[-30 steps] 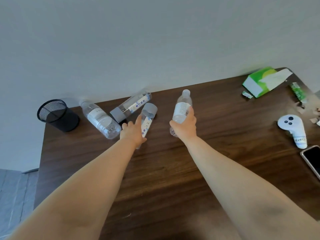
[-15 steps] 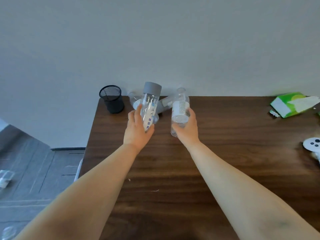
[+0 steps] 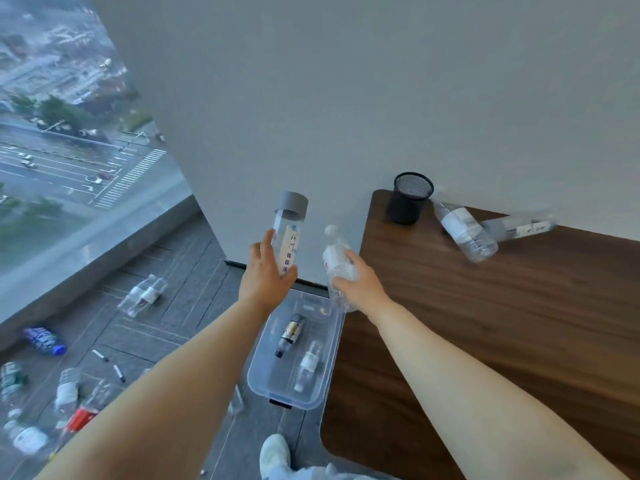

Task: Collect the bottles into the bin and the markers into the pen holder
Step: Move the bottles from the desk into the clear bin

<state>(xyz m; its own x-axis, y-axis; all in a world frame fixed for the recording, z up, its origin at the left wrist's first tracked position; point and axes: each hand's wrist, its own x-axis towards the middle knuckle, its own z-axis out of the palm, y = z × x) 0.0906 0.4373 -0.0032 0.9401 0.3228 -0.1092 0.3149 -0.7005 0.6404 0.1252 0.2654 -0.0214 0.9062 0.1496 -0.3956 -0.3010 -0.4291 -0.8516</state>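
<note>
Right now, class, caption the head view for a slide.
Left hand holds a grey-capped bottle, right hand a white-capped bottle, near the bin.

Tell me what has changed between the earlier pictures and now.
The left hand took hold of the grey-capped clear bottle and lifted it off the brown wooden table. Both hands, the right hand holding its white-labelled clear bottle, moved left, over the clear plastic bin. The black mesh pen holder and two lying bottles stayed.
</note>
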